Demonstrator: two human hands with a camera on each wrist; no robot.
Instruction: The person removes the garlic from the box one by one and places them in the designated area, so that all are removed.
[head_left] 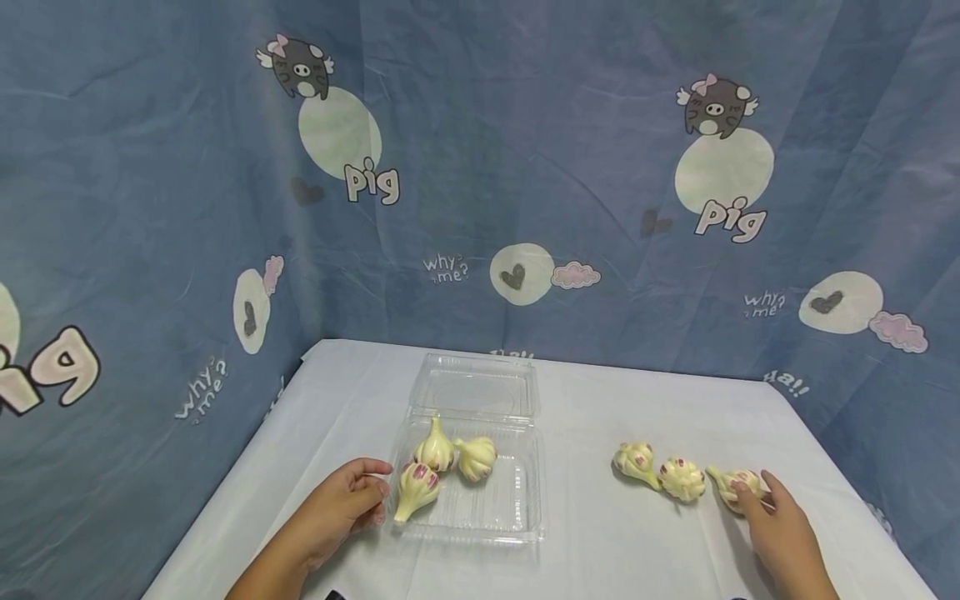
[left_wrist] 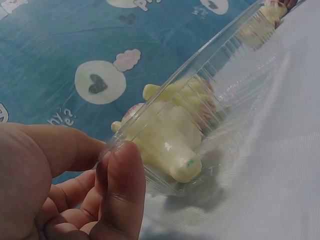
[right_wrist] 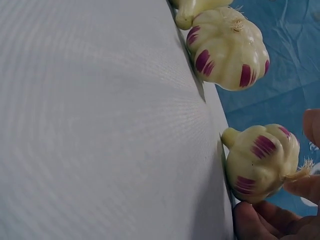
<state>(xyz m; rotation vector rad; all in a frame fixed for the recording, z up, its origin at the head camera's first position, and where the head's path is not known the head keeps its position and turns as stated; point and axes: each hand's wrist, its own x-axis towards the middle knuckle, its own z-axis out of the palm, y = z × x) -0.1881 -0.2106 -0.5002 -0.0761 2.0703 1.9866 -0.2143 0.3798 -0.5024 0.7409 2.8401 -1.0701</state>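
A clear plastic clamshell box (head_left: 517, 521) lies with its lid folded back. Inside, to the left, are three garlic bulbs: one stem up (head_left: 435, 450), one at the front (head_left: 417, 487) and one on the right (head_left: 477, 458). My left hand (head_left: 347, 504) pinches the box's left rim between thumb (left_wrist: 125, 185) and index finger. At the far right, my right hand (head_left: 780, 525) has its fingers around a garlic bulb (right_wrist: 262, 160), which rests on the table. Two more bulbs lie to its left, one nearer (head_left: 682, 480), one farther (head_left: 636, 461).
The box lid (head_left: 476, 387) lies flat toward the back. White cloth covers the table (head_left: 585, 533). A blue curtain (head_left: 465, 150) with printed pigs hangs behind and along both sides.
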